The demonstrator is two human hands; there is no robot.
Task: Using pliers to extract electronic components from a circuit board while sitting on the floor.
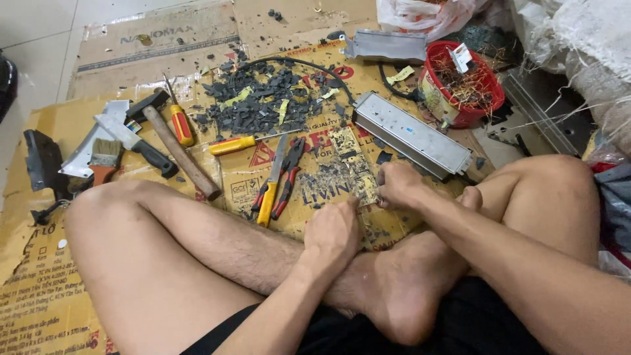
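I look down at my crossed bare legs on flattened cardboard spread over the floor. My left hand is curled into a loose fist, its fingertips pressing the near edge of a flat circuit board caked with dark residue, which lies on the cardboard just ahead of my shins. My right hand is also closed narrow, pinching the board's right edge; I cannot tell whether it grips anything else.

Just beyond the right hand a long grey metal casing lies at a slant. Behind the board sits a heap of dark broken fragments with yellow scraps mixed in. To the left of the board lie red-handled pliers and a yellow-handled knife, side by side, nearly touching. Further left are a yellow screwdriver, a wooden-handled hammer, a small red and yellow screwdriver, a scraper and a paintbrush. A red basket holding wiry scraps stands at the far right.

In my judgement, doing this well means pinning the board flat with the left hand while the right works from the edge, keeping fingertips off sharp solder points and the board low against the cardboard.
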